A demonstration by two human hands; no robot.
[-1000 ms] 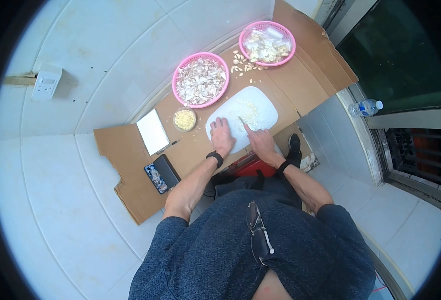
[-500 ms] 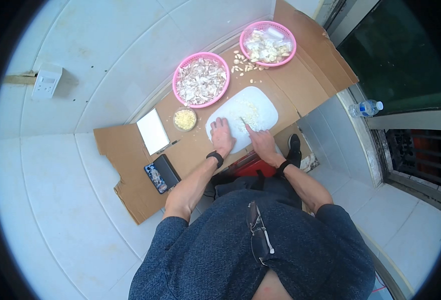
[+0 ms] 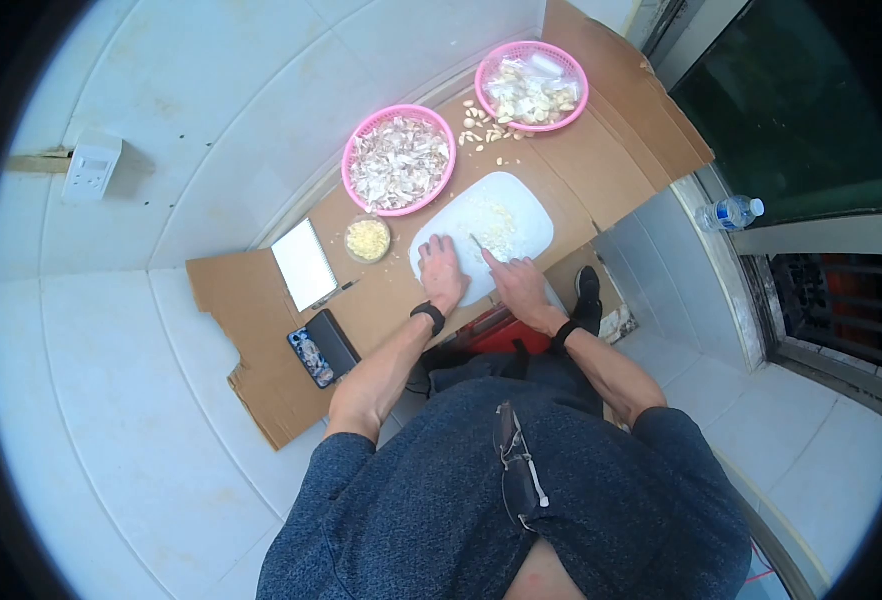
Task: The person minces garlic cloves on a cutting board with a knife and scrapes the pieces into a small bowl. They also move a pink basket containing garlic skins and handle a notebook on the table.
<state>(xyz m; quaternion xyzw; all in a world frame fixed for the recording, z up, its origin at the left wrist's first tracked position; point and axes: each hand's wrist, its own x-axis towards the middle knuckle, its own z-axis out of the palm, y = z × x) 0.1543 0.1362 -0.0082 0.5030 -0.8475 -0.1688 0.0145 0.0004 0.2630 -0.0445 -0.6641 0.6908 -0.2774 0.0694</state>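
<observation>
My left hand (image 3: 442,272) lies with its fingers spread on the left part of a white cutting board (image 3: 521,195). In my right hand (image 3: 523,288) is a small knife (image 3: 476,242), index finger stretched along it; the handle is hidden by the fingers. The blade is at the edge of a patch of finely chopped garlic (image 3: 496,220) on the board. Left of the board stands a clear round tub of chopped garlic (image 3: 367,240). Several loose garlic cloves (image 3: 476,125) are scattered on the cardboard beyond the board.
A pink basket (image 3: 347,180) holds garlic skins; another pink basket (image 3: 583,100) holds garlic and a plastic bag. On the cardboard (image 3: 236,310) lie a notebook (image 3: 303,265), a pen (image 3: 333,294), a phone (image 3: 310,358) and a dark case (image 3: 334,343). A water bottle (image 3: 729,214) is at right.
The knife blade and my right hand have shifted slightly left across the board. My left hand stays flat in about the same place.
</observation>
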